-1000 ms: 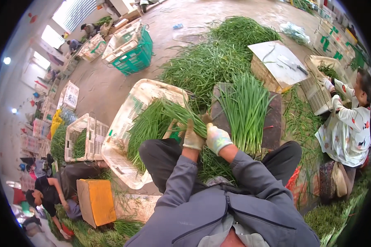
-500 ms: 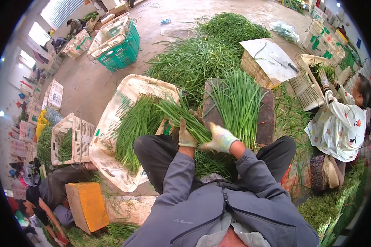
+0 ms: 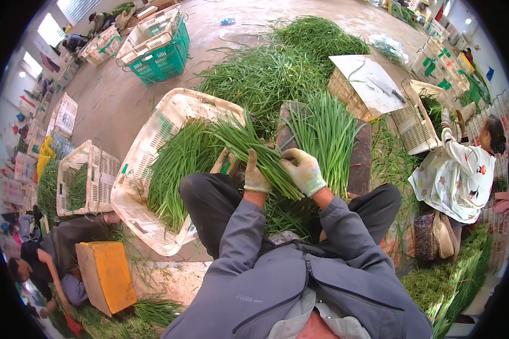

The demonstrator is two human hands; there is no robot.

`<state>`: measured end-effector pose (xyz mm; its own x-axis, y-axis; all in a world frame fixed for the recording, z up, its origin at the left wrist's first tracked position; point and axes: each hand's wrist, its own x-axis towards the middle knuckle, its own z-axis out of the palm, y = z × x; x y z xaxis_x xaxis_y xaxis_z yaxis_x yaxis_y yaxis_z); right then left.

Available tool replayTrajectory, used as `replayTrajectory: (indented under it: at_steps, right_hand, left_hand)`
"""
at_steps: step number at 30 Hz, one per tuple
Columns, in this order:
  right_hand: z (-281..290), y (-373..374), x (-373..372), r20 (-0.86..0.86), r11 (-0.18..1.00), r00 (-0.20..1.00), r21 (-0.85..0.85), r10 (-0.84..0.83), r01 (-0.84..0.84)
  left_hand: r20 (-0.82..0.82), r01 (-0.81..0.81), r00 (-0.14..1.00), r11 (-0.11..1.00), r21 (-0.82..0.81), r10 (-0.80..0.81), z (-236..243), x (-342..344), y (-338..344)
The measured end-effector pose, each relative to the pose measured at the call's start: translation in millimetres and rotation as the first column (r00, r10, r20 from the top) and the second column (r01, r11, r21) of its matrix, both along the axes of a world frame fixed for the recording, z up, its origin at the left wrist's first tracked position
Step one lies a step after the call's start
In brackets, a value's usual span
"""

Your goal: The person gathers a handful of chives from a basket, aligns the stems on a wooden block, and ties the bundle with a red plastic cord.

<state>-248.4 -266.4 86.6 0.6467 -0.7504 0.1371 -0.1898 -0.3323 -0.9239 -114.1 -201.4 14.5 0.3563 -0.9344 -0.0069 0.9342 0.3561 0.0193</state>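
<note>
Above my lap, a bunch of garlic chives (image 3: 272, 174) lies slanted, its leafy end pointing to the far left. My left hand (image 3: 257, 174), in a pale work glove, is wrapped around it with the thumb on top. My right hand (image 3: 305, 172), gloved and stained, is closed at the bunch's right side; its fingertips are partly hidden by the leaves. To the left, a white plastic crate (image 3: 134, 204) holds more chives (image 3: 181, 164). Ahead of my right hand, a neat stack of chives (image 3: 327, 141) rests on a dark board (image 3: 361, 164).
A large heap of loose chives (image 3: 266, 79) covers the floor ahead. Beside it a knife (image 3: 391, 91) lies on a white-topped box (image 3: 365, 79). At right a person (image 3: 458, 175) works at another crate (image 3: 415, 121). A yellow block (image 3: 107, 277) stands near left; a green crate (image 3: 164, 59), far left.
My right hand has shifted from around the bunch's lower end to its upper right side, baring the stalk ends. My left hand keeps its hold. The whole view has shifted slightly.
</note>
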Motion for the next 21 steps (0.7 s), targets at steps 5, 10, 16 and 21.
replayTrajectory:
  at_steps: [5, 10, 16, 21]
  right_hand:
    - [6.3, 15.9, 9.5, -0.210, 0.915, 0.972, -0.363, 0.104, -0.176]
    - [-5.2, 11.4, 12.9, -0.082, 0.973, 0.994, -0.213, 0.074, -0.090]
    - [-0.5, -2.2, -2.8, 0.203, 0.814, 0.979, 0.569, 0.001, -0.118]
    - [6.0, 2.5, -25.7, 0.209, 0.769, 0.975, 0.634, -0.071, -0.080]
  left_hand:
    - [0.265, -0.119, 0.962, 0.974, 0.191, 0.066, -5.5, -2.5, 4.9]
    - [0.387, -0.150, 0.918, 0.978, 0.146, 0.083, -6.7, -4.6, 6.0]
    - [0.403, -0.133, 0.909, 0.990, 0.040, 0.106, 3.3, -10.4, 5.7]
    - [0.525, -0.275, 0.850, 0.893, 0.356, 0.052, -0.4, -11.2, 1.7]
